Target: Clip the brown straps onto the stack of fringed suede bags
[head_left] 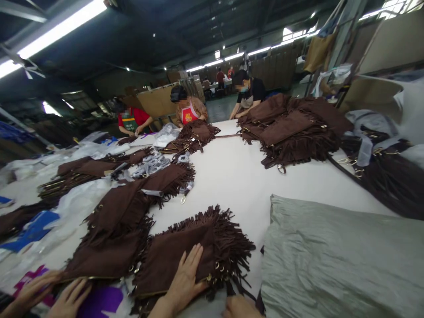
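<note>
Brown fringed suede bag (185,256) lies at the near edge of the white desk (238,176), the left hand (183,280) pressed flat and released upon it. Right hand's (240,308) grip is cut off, cannot tell. Grey cloth (341,256) lies beside; workers (187,108) stand under strip lights (62,26).

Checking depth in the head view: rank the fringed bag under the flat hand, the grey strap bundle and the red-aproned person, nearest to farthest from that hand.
1. Fringed bag: directly under the left hand.
2. Grey strap bundle: mid-table, left.
3. Red-aproned person: at the table's far edge.
</note>
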`<move>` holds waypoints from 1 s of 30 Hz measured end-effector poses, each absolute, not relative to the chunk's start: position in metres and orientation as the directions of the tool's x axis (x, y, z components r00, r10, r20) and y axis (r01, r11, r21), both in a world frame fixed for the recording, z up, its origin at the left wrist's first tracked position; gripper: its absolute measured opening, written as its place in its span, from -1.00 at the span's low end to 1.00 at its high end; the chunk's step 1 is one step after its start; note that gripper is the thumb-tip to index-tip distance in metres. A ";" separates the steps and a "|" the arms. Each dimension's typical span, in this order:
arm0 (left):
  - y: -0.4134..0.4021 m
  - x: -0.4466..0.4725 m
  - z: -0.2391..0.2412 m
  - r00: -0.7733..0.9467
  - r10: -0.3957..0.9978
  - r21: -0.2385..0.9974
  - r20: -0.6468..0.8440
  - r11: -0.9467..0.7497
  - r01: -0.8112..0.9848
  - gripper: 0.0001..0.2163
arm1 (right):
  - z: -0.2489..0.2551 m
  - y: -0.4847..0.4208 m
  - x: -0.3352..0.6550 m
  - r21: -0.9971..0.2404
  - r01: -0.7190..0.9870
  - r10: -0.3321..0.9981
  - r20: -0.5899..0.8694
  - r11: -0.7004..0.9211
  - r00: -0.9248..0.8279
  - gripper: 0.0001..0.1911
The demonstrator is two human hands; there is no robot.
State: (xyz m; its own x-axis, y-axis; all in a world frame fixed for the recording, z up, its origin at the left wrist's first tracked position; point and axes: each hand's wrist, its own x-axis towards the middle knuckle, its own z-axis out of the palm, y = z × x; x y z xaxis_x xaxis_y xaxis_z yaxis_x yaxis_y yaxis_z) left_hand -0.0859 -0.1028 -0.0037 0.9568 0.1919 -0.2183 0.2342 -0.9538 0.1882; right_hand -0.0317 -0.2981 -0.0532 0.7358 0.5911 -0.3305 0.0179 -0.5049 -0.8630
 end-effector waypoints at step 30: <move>-0.110 -0.073 0.014 0.888 0.269 0.414 -0.373 -0.808 0.419 -0.20 | -0.036 -0.356 0.057 -0.678 0.326 0.580 -0.181 -0.658 0.795 -0.72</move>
